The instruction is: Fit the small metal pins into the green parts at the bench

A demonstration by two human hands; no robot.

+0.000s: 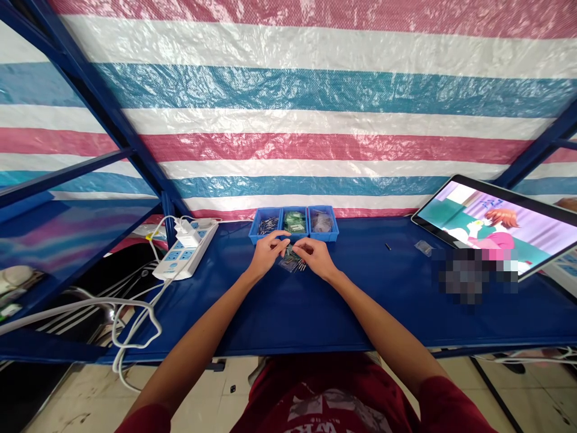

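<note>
My left hand [269, 254] and my right hand [314, 256] are close together over the blue table, just in front of three blue bins. Between their fingertips is a small clear bag [288, 262] with something greenish at its top; thin metal pieces [300, 264] lie in or beside it. Fingers of both hands are pinched, and the exact grip is too small to make out. The left bin [267, 226] holds metal pieces, the middle bin [295, 224] green packets, the right bin [323, 224] clear bags.
A white power strip [186, 251] with a plugged-in charger and loose white cables [148, 325] is at the left. At the right a tablet [496, 225] leans up, near a small clear packet [424, 247] and a small dark piece [388, 246]. Striped sheeting hangs behind.
</note>
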